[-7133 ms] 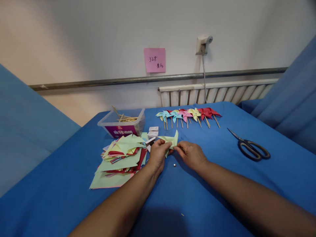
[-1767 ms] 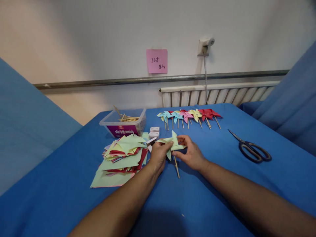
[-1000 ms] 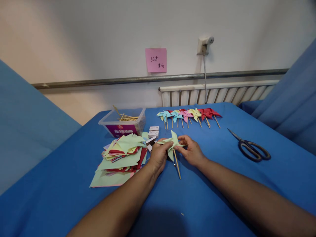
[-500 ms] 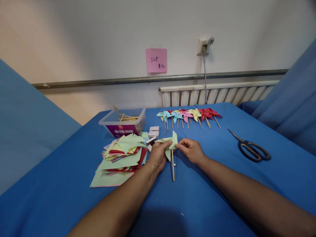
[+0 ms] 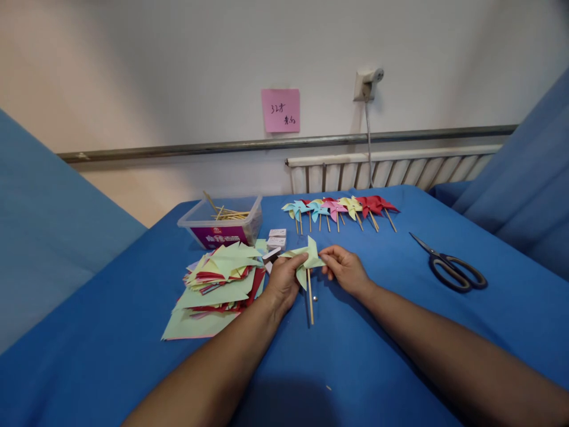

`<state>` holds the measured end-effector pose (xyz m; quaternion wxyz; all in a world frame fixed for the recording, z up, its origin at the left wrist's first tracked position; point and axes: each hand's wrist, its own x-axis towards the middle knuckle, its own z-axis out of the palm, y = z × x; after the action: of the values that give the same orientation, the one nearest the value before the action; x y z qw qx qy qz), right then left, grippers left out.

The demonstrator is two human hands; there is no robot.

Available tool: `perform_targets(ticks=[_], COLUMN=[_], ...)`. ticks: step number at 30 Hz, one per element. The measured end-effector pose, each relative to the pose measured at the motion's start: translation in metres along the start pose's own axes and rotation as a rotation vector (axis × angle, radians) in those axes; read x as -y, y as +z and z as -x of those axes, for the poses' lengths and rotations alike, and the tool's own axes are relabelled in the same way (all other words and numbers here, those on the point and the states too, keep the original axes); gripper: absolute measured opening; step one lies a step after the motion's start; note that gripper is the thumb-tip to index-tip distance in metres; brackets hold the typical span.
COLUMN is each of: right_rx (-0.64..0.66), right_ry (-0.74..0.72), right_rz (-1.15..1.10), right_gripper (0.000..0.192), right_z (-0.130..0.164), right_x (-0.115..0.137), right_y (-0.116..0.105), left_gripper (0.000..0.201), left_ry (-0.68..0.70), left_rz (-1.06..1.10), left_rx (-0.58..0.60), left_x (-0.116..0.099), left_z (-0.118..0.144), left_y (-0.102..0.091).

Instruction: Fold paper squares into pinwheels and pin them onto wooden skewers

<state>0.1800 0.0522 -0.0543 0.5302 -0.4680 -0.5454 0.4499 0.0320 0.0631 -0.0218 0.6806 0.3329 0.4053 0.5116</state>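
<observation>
The pale green pinwheel (image 5: 312, 257) is held just above the middle of the blue-covered surface, between both hands. The grip of the left hand (image 5: 285, 279) is closed on it, thumb laid over the paper near the centre, fingers behind; presumably this keeps the folded blades flat and the head steady. The right hand (image 5: 345, 268) has its fingertips drawn narrow at the tip of the right-hand blade; whether they pinch it or merely touch it, I cannot tell. The wooden stick (image 5: 310, 302) hangs below the head, clear of both palms, with a small shiny piece (image 5: 315, 298) lying just beside it.

The loose paper pile (image 5: 213, 296) and the clear tub (image 5: 224, 234) of sticks stand on the left, with small white boxes (image 5: 277, 238) and an open box (image 5: 271, 255) between them and the hands, apparently for short reaches. A row of assorted pinwheels (image 5: 334, 207) lies along the far side, heads outward from the worker, seemingly kept apart from the loose stock. Black-handled scissors (image 5: 450, 270) rest well to the right, blades pointing away.

The surface (image 5: 391, 379) is draped in creased blue cloth. Beyond it: a metal rail (image 5: 222, 146), a white radiator (image 5: 391, 168), a plugged socket (image 5: 365, 85) and a handwritten pink note (image 5: 281, 111) on the wall. Blue hangings (image 5: 528, 172) enclose both sides.
</observation>
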Motion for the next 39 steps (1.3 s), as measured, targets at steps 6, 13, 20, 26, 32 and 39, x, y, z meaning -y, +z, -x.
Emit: perform_targets(ticks=[6, 13, 20, 26, 32, 39], right_rx=[-0.125, -0.009, 0.316, 0.302, 0.303, 0.299], right_ry=[0.076, 0.164, 0.314, 0.314, 0.319, 0.312], right_rz=[-0.016, -0.369, -0.695, -0.692, -0.663, -0.639], right_gripper=[0.031, 0.036, 0.035, 0.032, 0.038, 0.041], right_z=[-0.007, -0.009, -0.003, -0.003, -0.002, -0.001], right_x=[-0.001, 0.004, 0.007, 0.006, 0.011, 0.009], right_y=[-0.005, -0.014, -0.018, -0.017, -0.017, -0.015], left_gripper=[0.021, 0.024, 0.030, 0.027, 0.027, 0.025], left_ry=[0.008, -0.009, -0.122, -0.141, -0.162, -0.165], left_rz=[0.024, 0.016, 0.035, 0.035, 0.014, -0.004], left_rx=[0.021, 0.089, 0.245, 0.222, 0.280, 0.339], left_x=[0.001, 0.000, 0.004, 0.005, 0.005, 0.006], left_z=[-0.001, 0.002, 0.010, 0.010, 0.013, 0.014], left_y=[0.000, 0.001, 0.004, 0.004, 0.004, 0.005])
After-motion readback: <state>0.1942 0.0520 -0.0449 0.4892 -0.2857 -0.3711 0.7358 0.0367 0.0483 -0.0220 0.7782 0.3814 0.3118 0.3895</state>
